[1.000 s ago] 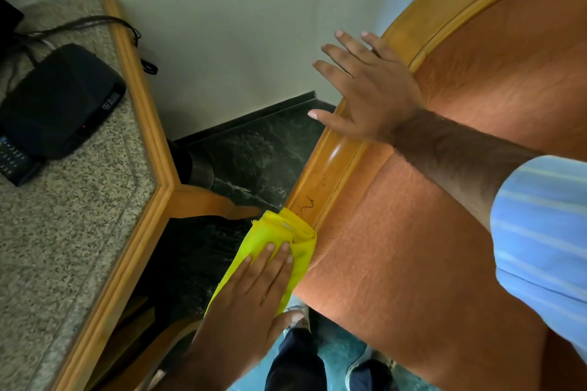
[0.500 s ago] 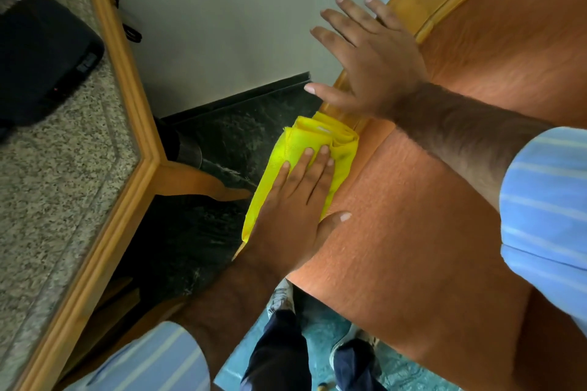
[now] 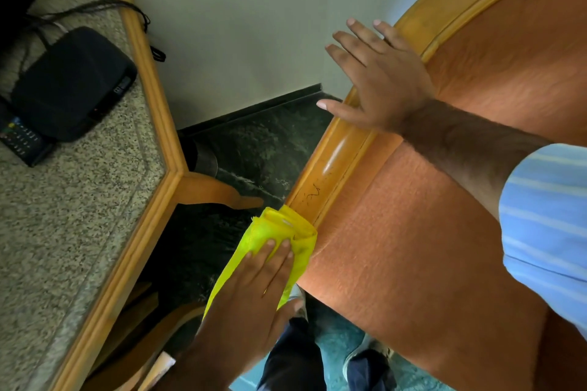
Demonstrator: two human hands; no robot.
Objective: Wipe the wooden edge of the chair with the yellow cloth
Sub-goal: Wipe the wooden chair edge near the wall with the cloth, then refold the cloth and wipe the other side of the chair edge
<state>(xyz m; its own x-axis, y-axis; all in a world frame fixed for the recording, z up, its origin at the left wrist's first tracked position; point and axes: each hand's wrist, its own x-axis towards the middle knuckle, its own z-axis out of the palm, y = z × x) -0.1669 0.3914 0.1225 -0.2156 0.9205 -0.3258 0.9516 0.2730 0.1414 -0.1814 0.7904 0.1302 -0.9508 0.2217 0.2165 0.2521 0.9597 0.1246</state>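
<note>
The chair has orange upholstery and a light wooden edge running from lower centre up to the top right. A folded yellow cloth lies over the lower end of that wooden edge. My left hand presses flat on the cloth with fingers together, its thumb toward the upholstery. My right hand rests higher up on the wooden edge, fingers spread, holding nothing. A bare stretch of wood with dark scribble marks shows between the two hands.
A granite-topped table with a wooden rim stands at the left, carrying a black box, a remote and cables. Dark stone floor lies between table and chair. A pale wall is behind. My shoes are below.
My left hand has slid the yellow cloth back down the wooden edge, away from my right hand, after pushing it up beside that hand half a second ago. The right hand stays on the edge.
</note>
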